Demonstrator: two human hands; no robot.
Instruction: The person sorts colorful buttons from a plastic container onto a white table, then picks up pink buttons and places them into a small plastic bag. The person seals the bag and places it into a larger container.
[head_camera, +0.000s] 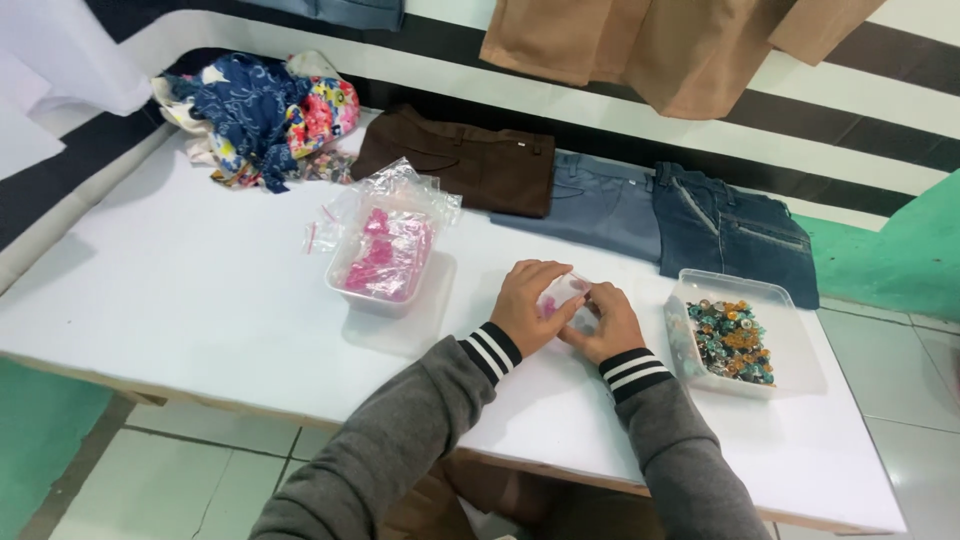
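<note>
1. we are working at a white table set against a black-and-white striped wall, with pale floor tiles below.
2. our left hand and right hand are both pinching a small clear bag (something pink inside) just above the table's middle.
3. a tub of pink packets is sitting to the left, a tub of mixed beads to the right.
4. folded trousers and a floral cloth heap are lying behind.

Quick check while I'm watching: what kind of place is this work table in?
Probably a small clothing or sewing workshop. Folded trousers and jeans lie along the white table, a tub of mixed buttons sits by the right hand, and both hands hold a small clear bag.
</note>
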